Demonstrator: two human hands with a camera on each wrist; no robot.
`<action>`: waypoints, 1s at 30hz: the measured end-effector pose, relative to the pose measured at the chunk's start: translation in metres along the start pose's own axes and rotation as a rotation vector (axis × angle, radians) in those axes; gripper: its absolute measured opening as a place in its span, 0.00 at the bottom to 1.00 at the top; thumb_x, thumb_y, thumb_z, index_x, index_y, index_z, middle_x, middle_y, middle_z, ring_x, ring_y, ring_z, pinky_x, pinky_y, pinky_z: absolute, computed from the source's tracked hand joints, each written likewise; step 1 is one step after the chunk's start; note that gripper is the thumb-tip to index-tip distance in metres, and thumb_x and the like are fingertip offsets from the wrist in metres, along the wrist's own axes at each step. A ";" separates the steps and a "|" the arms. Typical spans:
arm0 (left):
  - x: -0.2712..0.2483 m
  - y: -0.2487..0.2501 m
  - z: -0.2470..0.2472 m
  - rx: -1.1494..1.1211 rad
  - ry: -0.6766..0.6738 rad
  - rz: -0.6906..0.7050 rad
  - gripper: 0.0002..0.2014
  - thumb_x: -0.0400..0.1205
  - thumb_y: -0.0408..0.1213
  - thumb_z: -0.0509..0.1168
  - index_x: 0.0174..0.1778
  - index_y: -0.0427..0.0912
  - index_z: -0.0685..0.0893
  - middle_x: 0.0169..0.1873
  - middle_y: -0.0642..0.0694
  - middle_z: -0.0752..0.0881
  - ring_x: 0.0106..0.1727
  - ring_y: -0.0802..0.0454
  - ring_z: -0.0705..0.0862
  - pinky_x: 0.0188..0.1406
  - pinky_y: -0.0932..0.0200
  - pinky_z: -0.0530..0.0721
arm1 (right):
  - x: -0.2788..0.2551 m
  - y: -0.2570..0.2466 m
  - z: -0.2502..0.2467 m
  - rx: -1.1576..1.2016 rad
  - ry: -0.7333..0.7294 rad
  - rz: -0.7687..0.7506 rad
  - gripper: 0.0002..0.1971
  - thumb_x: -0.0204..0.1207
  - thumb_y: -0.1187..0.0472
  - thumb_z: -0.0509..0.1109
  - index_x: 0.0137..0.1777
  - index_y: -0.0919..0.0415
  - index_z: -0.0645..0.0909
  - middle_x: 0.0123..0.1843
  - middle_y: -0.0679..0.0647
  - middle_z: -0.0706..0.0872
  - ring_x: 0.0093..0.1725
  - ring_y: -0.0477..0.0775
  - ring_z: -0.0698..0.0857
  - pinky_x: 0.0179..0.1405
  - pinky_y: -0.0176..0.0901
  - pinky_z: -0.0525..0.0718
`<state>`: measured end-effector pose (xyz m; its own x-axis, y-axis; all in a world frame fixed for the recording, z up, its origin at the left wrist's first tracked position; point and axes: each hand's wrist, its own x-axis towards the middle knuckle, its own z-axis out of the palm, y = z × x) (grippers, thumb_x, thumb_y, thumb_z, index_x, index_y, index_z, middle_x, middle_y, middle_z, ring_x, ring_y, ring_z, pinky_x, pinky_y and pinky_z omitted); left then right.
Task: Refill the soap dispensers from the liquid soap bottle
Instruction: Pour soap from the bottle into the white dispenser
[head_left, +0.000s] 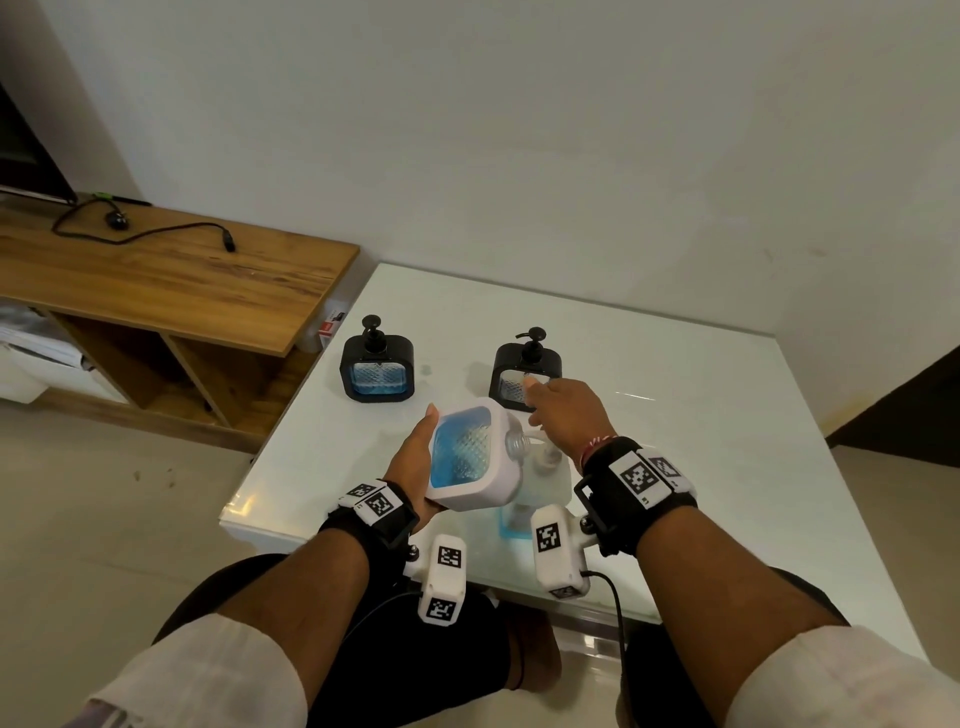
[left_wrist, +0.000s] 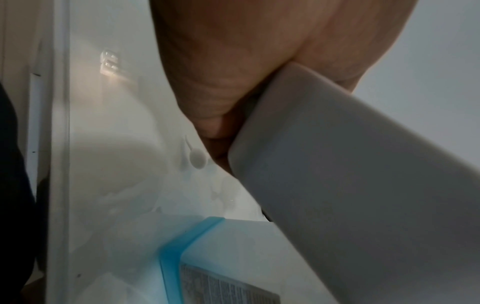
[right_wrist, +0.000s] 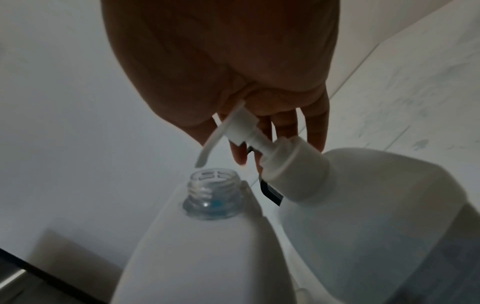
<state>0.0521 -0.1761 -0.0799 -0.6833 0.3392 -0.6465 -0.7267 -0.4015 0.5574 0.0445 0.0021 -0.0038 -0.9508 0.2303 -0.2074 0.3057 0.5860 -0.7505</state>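
My left hand (head_left: 413, 454) grips a white-framed soap dispenser (head_left: 467, 452) holding blue liquid, tilted with its open threaded neck (right_wrist: 213, 182) turned to the right. The neck sits just below the spout of the white pump (right_wrist: 242, 125) on the liquid soap bottle (right_wrist: 363, 216), which stands at the table's near edge. My right hand (head_left: 563, 410) lies over the pump head with its fingers straight. In the left wrist view my palm (left_wrist: 233, 61) is against the dispenser's white side (left_wrist: 363, 185), above the bottle's blue band (left_wrist: 182, 242).
Two black-framed dispensers with pumps fitted stand further back on the white table (head_left: 701, 415): one on the left (head_left: 377, 370), one on the right (head_left: 519, 366) just beyond my right fingers. A wooden shelf unit (head_left: 156, 270) with a black cable stands to the left.
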 end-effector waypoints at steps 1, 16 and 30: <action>0.000 0.000 0.000 -0.006 0.008 -0.003 0.26 0.88 0.65 0.53 0.73 0.54 0.80 0.64 0.37 0.87 0.58 0.39 0.87 0.44 0.44 0.91 | 0.000 -0.002 0.001 0.016 0.006 0.001 0.25 0.86 0.48 0.57 0.49 0.72 0.85 0.49 0.66 0.89 0.53 0.64 0.86 0.61 0.58 0.81; -0.001 0.000 0.004 -0.031 0.007 0.008 0.23 0.89 0.64 0.52 0.63 0.53 0.84 0.60 0.37 0.87 0.57 0.39 0.86 0.51 0.41 0.88 | 0.014 0.003 0.011 0.032 -0.109 0.121 0.28 0.86 0.46 0.53 0.61 0.70 0.83 0.60 0.67 0.86 0.61 0.69 0.83 0.63 0.57 0.79; -0.002 0.002 0.003 -0.031 0.022 0.039 0.23 0.89 0.64 0.52 0.63 0.53 0.84 0.61 0.37 0.87 0.57 0.39 0.86 0.48 0.42 0.88 | 0.011 0.001 0.013 -0.060 -0.122 0.148 0.32 0.86 0.41 0.48 0.65 0.69 0.81 0.63 0.67 0.84 0.64 0.69 0.81 0.64 0.54 0.78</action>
<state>0.0521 -0.1748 -0.0763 -0.7091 0.3044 -0.6360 -0.6968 -0.4401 0.5663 0.0334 -0.0046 -0.0151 -0.8935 0.2238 -0.3894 0.4412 0.5991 -0.6681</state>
